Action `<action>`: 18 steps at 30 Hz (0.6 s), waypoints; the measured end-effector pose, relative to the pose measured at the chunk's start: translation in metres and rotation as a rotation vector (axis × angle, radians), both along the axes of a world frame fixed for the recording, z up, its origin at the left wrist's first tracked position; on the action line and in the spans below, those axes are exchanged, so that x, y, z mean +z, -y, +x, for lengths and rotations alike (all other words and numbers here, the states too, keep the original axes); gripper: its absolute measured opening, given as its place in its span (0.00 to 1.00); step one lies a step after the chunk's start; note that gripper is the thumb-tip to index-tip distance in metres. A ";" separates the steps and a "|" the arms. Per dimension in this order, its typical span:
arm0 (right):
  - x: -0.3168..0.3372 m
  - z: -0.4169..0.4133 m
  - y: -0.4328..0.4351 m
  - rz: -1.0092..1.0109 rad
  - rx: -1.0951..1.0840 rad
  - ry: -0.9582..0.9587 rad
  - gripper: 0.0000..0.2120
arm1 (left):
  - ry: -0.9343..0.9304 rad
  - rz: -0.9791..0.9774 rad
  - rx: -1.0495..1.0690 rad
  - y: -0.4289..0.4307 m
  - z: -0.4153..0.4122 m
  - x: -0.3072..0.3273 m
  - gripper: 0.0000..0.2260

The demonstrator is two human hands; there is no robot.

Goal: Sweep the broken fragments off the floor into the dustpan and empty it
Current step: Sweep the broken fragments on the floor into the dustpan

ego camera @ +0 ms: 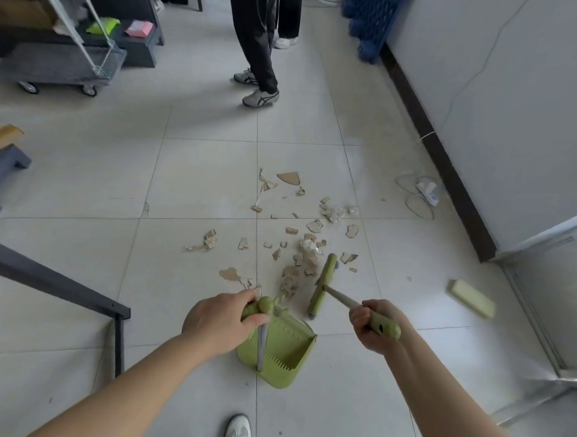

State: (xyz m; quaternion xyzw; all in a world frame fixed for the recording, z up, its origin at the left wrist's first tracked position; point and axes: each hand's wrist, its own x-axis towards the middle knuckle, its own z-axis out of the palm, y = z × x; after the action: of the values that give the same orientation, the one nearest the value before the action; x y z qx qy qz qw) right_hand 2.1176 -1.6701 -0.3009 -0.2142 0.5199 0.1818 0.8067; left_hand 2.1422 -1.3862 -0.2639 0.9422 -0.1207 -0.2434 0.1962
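Several brown cardboard-like fragments (291, 231) lie scattered over the pale floor tiles ahead of me. A green dustpan (284, 352) stands on the floor just below them, its mouth toward the pile. My left hand (221, 324) grips the green top of the dustpan's upright handle. My right hand (372, 322) grips the green end of the broom handle. The green broom head (322, 286) rests on the floor right of the nearest fragments, close to the dustpan's mouth.
A person (260, 44) in dark trousers stands ahead on the tiles. A wheeled cart (63, 66) stands at upper left, dark table legs (81, 296) at left. A white wall with black skirting (439, 158) runs along the right, with a cable and plug (425, 193) and a yellow block (472, 298).
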 end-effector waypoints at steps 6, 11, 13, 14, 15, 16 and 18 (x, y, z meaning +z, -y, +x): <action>0.001 -0.026 -0.012 -0.203 0.086 -0.145 0.10 | -0.011 0.013 -0.009 -0.006 -0.013 0.006 0.10; -0.002 -0.009 -0.040 -0.226 0.013 -0.221 0.22 | -0.012 0.042 -0.018 -0.017 -0.011 0.000 0.10; -0.004 0.003 -0.053 -0.232 0.001 -0.229 0.23 | -0.017 0.044 -0.032 -0.022 -0.009 -0.003 0.10; -0.004 0.009 -0.059 -0.232 -0.008 -0.222 0.23 | -0.021 0.040 -0.031 -0.025 -0.009 -0.004 0.10; -0.004 0.015 -0.066 -0.225 -0.008 -0.213 0.23 | -0.022 0.034 -0.023 -0.028 -0.008 -0.006 0.10; -0.004 0.020 -0.072 -0.217 -0.004 -0.204 0.23 | -0.020 0.029 -0.008 -0.032 -0.006 -0.007 0.11; -0.003 0.030 -0.082 -0.208 0.008 -0.186 0.23 | -0.015 0.029 0.015 -0.041 0.000 -0.009 0.12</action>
State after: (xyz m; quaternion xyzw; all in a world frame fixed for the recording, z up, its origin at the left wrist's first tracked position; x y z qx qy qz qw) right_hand 2.1477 -1.5879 -0.3042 -0.2807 0.6074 0.1493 0.7280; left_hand 2.1418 -1.3452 -0.2726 0.9440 -0.1085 -0.2506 0.1851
